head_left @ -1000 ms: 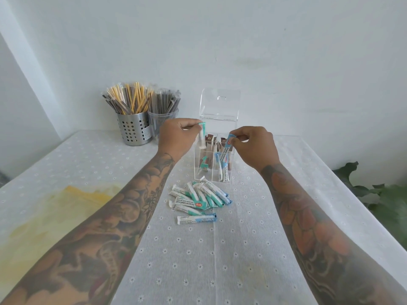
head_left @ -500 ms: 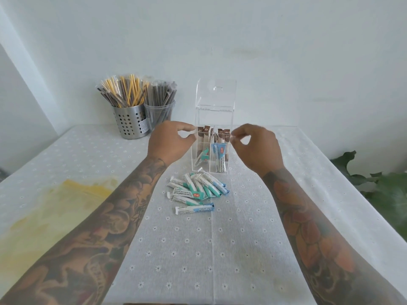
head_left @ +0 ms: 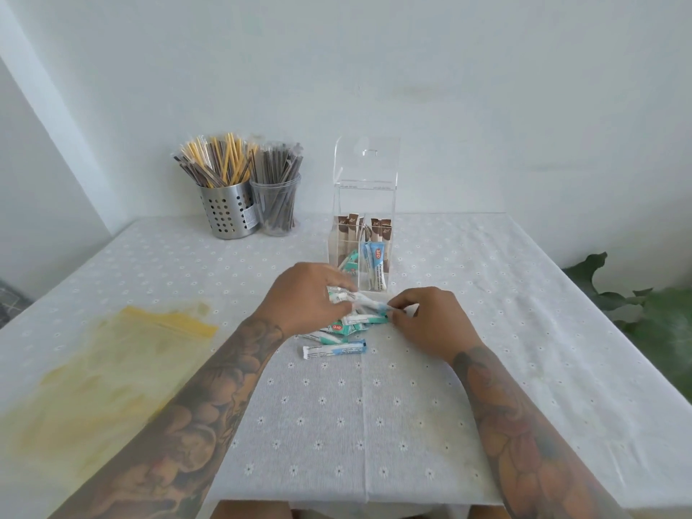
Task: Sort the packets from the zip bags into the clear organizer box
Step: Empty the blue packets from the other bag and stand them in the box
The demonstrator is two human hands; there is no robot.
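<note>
The clear organizer box (head_left: 366,186) stands at the table's middle back with its lid up. Brown packets (head_left: 346,228) fill its rear compartments, teal ones (head_left: 350,261) lean in the front left, blue ones (head_left: 375,258) stand in the front right. A pile of teal and blue packets (head_left: 350,325) lies just in front of the box. My left hand (head_left: 305,299) is down on the pile's left side, its fingers curled over a teal packet (head_left: 339,294). My right hand (head_left: 430,320) pinches the end of a blue packet (head_left: 369,307) at the pile's right. One blue packet (head_left: 333,350) lies apart, nearer me.
A yellow zip bag (head_left: 112,372) lies flat at the left on the white dotted tablecloth (head_left: 374,425). A perforated metal holder (head_left: 227,213) and a clear cup (head_left: 278,209) full of wrapped sticks stand at the back left. Green plant leaves (head_left: 651,312) hang beyond the right edge.
Both hands dropped their packets into the box's front compartments, then came down and toward me onto the pile, where each now holds a packet.
</note>
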